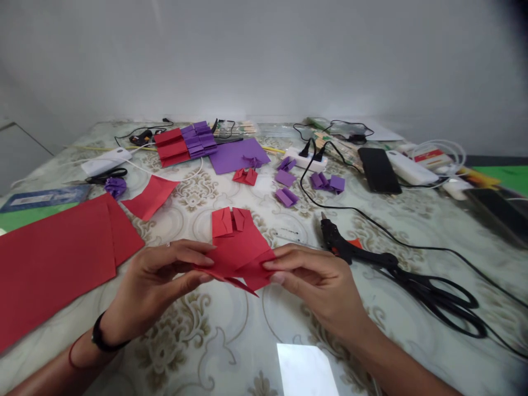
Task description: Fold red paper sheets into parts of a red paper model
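Between my two hands, a piece of red paper point(241, 250) is held over the table, with loose flaps hanging along its lower edge. My left hand point(160, 280) pinches its left side between thumb and fingers. On the right side, my right hand point(315, 278) grips a flap of the same paper in a pinch. Just beyond it, a folded red paper piece point(231, 221) with two raised flaps touches or overlaps the held paper; I cannot tell whether they are joined. Farther back sits a small folded red piece point(245, 176).
Large red sheets point(58, 264) cover the left side. A black glue gun point(342, 239) and black-handled scissors point(445, 300) lie right, beside a trailing cable. Purple folded pieces point(286, 197), a purple sheet point(233, 155), a power strip point(307, 159) and a phone point(379, 170) stand farther back.
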`<state>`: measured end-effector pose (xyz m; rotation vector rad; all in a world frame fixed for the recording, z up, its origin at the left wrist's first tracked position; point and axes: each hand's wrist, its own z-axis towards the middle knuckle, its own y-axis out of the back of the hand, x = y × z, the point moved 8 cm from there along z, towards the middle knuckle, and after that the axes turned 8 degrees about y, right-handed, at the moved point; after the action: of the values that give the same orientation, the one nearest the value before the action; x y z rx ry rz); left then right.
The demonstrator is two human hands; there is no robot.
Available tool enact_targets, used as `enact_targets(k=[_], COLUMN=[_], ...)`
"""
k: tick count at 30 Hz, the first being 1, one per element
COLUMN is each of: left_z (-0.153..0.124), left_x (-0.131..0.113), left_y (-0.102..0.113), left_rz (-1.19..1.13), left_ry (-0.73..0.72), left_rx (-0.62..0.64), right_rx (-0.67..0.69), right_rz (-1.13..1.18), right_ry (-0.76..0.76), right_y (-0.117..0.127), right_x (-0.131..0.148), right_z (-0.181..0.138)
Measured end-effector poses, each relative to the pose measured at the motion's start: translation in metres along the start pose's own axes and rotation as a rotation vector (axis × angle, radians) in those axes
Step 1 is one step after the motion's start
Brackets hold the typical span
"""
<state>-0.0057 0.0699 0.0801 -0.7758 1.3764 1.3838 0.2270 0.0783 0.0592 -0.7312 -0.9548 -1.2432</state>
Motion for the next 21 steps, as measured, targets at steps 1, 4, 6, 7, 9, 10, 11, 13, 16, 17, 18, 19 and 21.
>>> enact_targets(k=[1,4,6,7,9,10,11,13,16,17,18,19,21], left_z=[0.000,-0.002,-0.004,-0.005,-0.006,-0.006,-0.007,-0.007,-0.007,-0.007,-0.006,-0.005,-0.006], left_x=[-0.002,-0.009,-0.014,-0.015,-0.015,-0.015,-0.015,-0.013,-0.009,-0.007,-0.007,-0.007,-0.009], left_y=[0.002,0.007,0.009,0.010,0.011,0.011,0.011,0.011,0.010,0.008,0.005,0.002,-0.007], left_rz=[0.005,0.024,0.036,0.040,0.031,0.012,-0.013,-0.066,-0.108,-0.106,-0.087,-0.046,0.072], left_ry=[-0.008,-0.062,-0.095,-0.102,-0.114,-0.120,-0.121,-0.125,-0.097,-0.083,-0.074,-0.068,-0.100], left_rx=[-0.014,-0.068,-0.103,-0.116,-0.131,-0.130,-0.126,-0.115,-0.081,-0.053,-0.015,0.026,0.114], right_rx=[0.001,0.009,-0.003,-0.014,-0.041,-0.050,-0.058,-0.068,-0.065,-0.055,-0.041,-0.026,0.007], right_rz=[0.003,0.023,0.036,0.038,0.028,0.016,-0.001,-0.035,-0.064,-0.080,-0.103,-0.132,-0.176], right_ry=[0.003,0.005,0.003,0.004,0.017,0.026,0.036,0.049,0.063,0.075,0.094,0.116,0.154], right_y=[0.001,0.000,0.001,0.001,0.003,0.003,0.004,0.006,0.006,0.006,0.005,0.003,-0.001], right_x=[-0.001,-0.003,-0.004,-0.004,-0.003,-0.002,0.000,0.002,0.005,0.006,0.008,0.011,0.014], right_z=[0.000,0.001,0.001,0.001,0.001,0.001,0.001,0.001,0.000,-0.001,-0.001,-0.002,-0.003])
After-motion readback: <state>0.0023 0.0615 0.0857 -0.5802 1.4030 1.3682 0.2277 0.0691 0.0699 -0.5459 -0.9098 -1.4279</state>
